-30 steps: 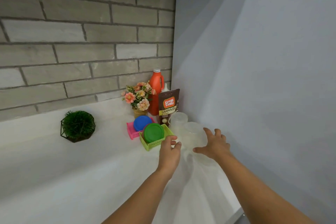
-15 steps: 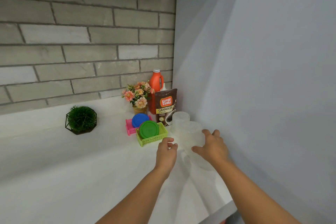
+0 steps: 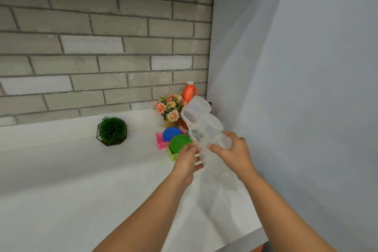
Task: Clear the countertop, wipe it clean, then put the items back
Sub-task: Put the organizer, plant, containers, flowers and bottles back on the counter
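Broadly, the white stone-look countertop (image 3: 81,190) runs along the grey brick wall (image 3: 102,37), with most items crowded in its far right corner. Held above that corner is a nested stack of translucent plastic cups (image 3: 204,129), its long axis tilted, the top leaning up and left toward the wall, the base down toward the person. The right hand (image 3: 235,155) wraps its fingers around the lower part; the left hand (image 3: 186,159) pinches the base from the other side. To clear it well, I would keep both grips low and firm so the loose upper cups cannot slide off, and lift clear of the green round lid (image 3: 180,143) in its lime basket (image 3: 173,154) and the small flower pot (image 3: 170,108).
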Action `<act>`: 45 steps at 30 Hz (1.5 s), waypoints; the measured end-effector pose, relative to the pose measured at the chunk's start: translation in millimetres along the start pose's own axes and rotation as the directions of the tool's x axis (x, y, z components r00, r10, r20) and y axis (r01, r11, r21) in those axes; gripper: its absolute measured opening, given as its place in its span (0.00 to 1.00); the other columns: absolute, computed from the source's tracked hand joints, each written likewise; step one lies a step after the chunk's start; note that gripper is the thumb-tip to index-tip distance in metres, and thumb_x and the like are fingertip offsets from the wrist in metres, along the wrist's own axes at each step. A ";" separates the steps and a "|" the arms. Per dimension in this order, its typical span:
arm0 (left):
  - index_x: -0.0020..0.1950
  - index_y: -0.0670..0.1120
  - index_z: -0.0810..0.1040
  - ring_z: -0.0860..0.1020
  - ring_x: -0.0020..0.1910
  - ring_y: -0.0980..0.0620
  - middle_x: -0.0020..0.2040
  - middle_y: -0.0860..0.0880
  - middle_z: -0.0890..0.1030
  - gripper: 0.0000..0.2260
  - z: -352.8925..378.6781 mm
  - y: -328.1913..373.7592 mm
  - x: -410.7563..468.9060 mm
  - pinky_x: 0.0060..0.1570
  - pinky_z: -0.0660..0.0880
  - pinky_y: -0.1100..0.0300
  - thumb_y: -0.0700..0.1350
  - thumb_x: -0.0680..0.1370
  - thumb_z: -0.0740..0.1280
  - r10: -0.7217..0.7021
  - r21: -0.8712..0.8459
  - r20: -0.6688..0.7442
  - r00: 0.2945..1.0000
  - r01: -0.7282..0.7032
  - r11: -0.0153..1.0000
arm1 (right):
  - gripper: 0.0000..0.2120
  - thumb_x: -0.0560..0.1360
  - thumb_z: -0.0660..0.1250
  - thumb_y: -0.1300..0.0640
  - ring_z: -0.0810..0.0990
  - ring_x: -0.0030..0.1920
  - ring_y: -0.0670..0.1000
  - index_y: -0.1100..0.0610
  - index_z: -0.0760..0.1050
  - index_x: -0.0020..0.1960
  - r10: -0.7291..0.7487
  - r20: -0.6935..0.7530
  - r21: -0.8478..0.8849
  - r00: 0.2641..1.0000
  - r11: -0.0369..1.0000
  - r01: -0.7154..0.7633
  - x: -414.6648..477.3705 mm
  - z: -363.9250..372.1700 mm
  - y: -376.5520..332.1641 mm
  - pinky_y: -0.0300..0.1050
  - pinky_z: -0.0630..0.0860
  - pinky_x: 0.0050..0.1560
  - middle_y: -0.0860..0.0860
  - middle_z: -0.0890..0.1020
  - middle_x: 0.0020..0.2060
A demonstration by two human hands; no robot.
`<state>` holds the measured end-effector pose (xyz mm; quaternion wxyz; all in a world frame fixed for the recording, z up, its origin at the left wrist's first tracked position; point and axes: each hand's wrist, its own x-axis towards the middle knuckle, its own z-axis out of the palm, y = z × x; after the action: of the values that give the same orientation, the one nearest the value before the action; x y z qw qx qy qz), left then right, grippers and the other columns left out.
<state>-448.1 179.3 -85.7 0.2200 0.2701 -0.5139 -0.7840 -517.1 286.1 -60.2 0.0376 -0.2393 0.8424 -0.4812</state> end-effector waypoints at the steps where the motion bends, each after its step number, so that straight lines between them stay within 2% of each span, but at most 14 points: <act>1: 0.61 0.45 0.72 0.78 0.43 0.51 0.51 0.46 0.80 0.12 -8.5 6.5 -3.0 0.38 0.75 0.58 0.48 0.81 0.58 0.010 -0.007 -0.007 1.000 -0.010 1.000 | 0.32 0.65 0.74 0.43 0.75 0.58 0.56 0.49 0.69 0.65 -0.013 0.013 0.040 1.000 0.999 0.013 -3.0 5.3 -6.1 0.54 0.74 0.60 0.52 0.69 0.56; 5: 0.57 0.47 0.72 0.79 0.44 0.50 0.47 0.49 0.80 0.09 -47.5 31.0 -16.0 0.45 0.77 0.54 0.49 0.80 0.59 0.057 -0.023 0.002 0.998 -0.057 0.998 | 0.35 0.56 0.73 0.35 0.78 0.56 0.53 0.46 0.71 0.60 -0.008 0.099 0.252 0.995 0.967 -0.018 -14.0 36.3 -25.5 0.57 0.78 0.54 0.50 0.75 0.57; 9: 0.56 0.47 0.72 0.78 0.45 0.49 0.47 0.49 0.77 0.08 -94.2 55.5 -35.1 0.47 0.78 0.51 0.48 0.80 0.60 0.111 0.021 -0.028 0.993 -0.111 0.994 | 0.19 0.69 0.73 0.49 0.79 0.50 0.48 0.46 0.70 0.56 -0.048 0.187 0.410 0.981 0.911 -0.033 -34.5 72.1 -53.2 0.43 0.76 0.36 0.48 0.78 0.52; 11: 0.59 0.47 0.71 0.78 0.46 0.48 0.49 0.48 0.77 0.10 -122.7 66.0 -44.9 0.46 0.78 0.51 0.47 0.79 0.62 0.124 0.019 -0.056 0.991 -0.123 0.992 | 0.19 0.69 0.74 0.50 0.80 0.49 0.47 0.47 0.70 0.56 -0.073 0.217 0.448 0.973 0.893 -0.033 -48.3 94.5 -70.9 0.42 0.76 0.35 0.48 0.79 0.53; 13: 0.60 0.45 0.70 0.79 0.45 0.48 0.50 0.49 0.77 0.10 -154.3 76.7 -57.2 0.43 0.79 0.53 0.45 0.80 0.62 0.148 0.008 -0.095 0.984 -0.148 0.989 | 0.26 0.65 0.75 0.46 0.79 0.53 0.50 0.48 0.71 0.59 -0.088 0.245 0.471 0.966 0.882 -0.039 -64.6 121.8 -88.9 0.41 0.75 0.34 0.50 0.78 0.57; 15: 0.60 0.43 0.70 0.80 0.43 0.50 0.50 0.48 0.78 0.10 -187.8 86.8 -70.8 0.40 0.79 0.58 0.43 0.80 0.61 0.172 0.026 -0.130 0.976 -0.170 0.985 | 0.32 0.63 0.75 0.44 0.77 0.58 0.51 0.48 0.69 0.63 -0.099 0.275 0.475 0.956 0.879 -0.045 -81.1 151.0 -104.6 0.42 0.76 0.36 0.49 0.73 0.62; 20: 0.55 0.40 0.71 0.79 0.40 0.48 0.49 0.45 0.75 0.06 -271.7 107.1 -104.3 0.31 0.78 0.64 0.39 0.80 0.61 0.218 0.049 -0.214 0.952 -0.212 0.976 | 0.35 0.63 0.75 0.42 0.71 0.65 0.52 0.47 0.67 0.66 -0.127 0.371 0.427 0.920 0.903 -0.048 -125.5 212.8 -144.0 0.52 0.72 0.64 0.52 0.72 0.63; 23: 0.52 0.42 0.72 0.78 0.38 0.49 0.48 0.46 0.74 0.03 -317.1 118.3 -122.0 0.33 0.78 0.62 0.39 0.80 0.61 0.256 0.109 -0.246 0.935 -0.235 0.966 | 0.37 0.61 0.74 0.37 0.73 0.64 0.53 0.45 0.67 0.66 -0.156 0.473 0.399 0.867 0.915 -0.053 -147.9 246.1 -165.5 0.51 0.73 0.63 0.52 0.74 0.63; 26: 0.51 0.44 0.72 0.78 0.38 0.48 0.51 0.47 0.74 0.02 -358.9 127.0 -135.0 0.37 0.77 0.59 0.41 0.79 0.62 0.303 0.205 -0.297 0.905 -0.250 0.946 | 0.32 0.70 0.70 0.44 0.69 0.66 0.53 0.46 0.62 0.71 -0.179 0.527 0.374 0.831 0.927 -0.037 -165.1 273.3 -188.0 0.43 0.69 0.58 0.52 0.68 0.66; 29: 0.52 0.45 0.72 0.77 0.35 0.48 0.54 0.48 0.73 0.03 -396.3 133.9 -144.1 0.37 0.76 0.58 0.40 0.79 0.63 0.372 0.321 -0.325 0.869 -0.269 0.908 | 0.28 0.74 0.67 0.46 0.68 0.66 0.53 0.47 0.62 0.71 -0.201 0.516 0.373 0.833 0.928 -0.007 -169.3 292.6 -210.8 0.42 0.66 0.56 0.53 0.67 0.68; 35: 0.52 0.47 0.73 0.74 0.32 0.52 0.53 0.50 0.74 0.10 -454.2 147.1 -146.6 0.33 0.74 0.66 0.34 0.77 0.63 0.508 0.612 -0.248 0.825 -0.274 0.742 | 0.24 0.76 0.64 0.46 0.69 0.59 0.49 0.47 0.64 0.70 -0.258 0.411 0.407 0.874 0.910 0.077 -151.3 322.6 -259.2 0.43 0.66 0.54 0.53 0.68 0.66; 39: 0.51 0.49 0.74 0.72 0.35 0.56 0.48 0.53 0.75 0.11 -485.6 152.7 -134.8 0.37 0.70 0.67 0.33 0.75 0.65 0.561 0.790 -0.224 0.797 -0.189 0.584 | 0.26 0.77 0.60 0.42 0.69 0.65 0.53 0.48 0.61 0.72 -0.266 0.386 0.398 0.883 0.912 0.101 -123.5 349.7 -280.4 0.44 0.67 0.56 0.53 0.66 0.69; 43: 0.56 0.42 0.77 0.77 0.49 0.46 0.55 0.49 0.76 0.14 -515.6 155.2 -118.4 0.48 0.66 0.70 0.31 0.73 0.66 0.615 0.932 -0.147 0.775 -0.101 0.349 | 0.30 0.76 0.58 0.38 0.66 0.69 0.56 0.50 0.60 0.74 -0.219 0.434 0.343 0.874 0.937 0.064 -99.6 380.0 -286.4 0.48 0.66 0.64 0.52 0.63 0.72; 45: 0.57 0.42 0.77 0.76 0.56 0.49 0.58 0.48 0.76 0.15 -529.4 156.5 -111.3 0.51 0.63 0.74 0.31 0.72 0.67 0.606 0.966 -0.106 0.788 -0.062 0.250 | 0.30 0.77 0.58 0.39 0.67 0.69 0.56 0.53 0.62 0.73 -0.205 0.475 0.298 0.856 0.953 0.064 -89.9 397.0 -285.4 0.50 0.67 0.67 0.53 0.66 0.71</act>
<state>-9.5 -173.8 -91.7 0.3078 0.4021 -0.8423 -0.1845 -216.4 -109.7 -50.7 0.2529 -0.4071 0.7108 -0.5148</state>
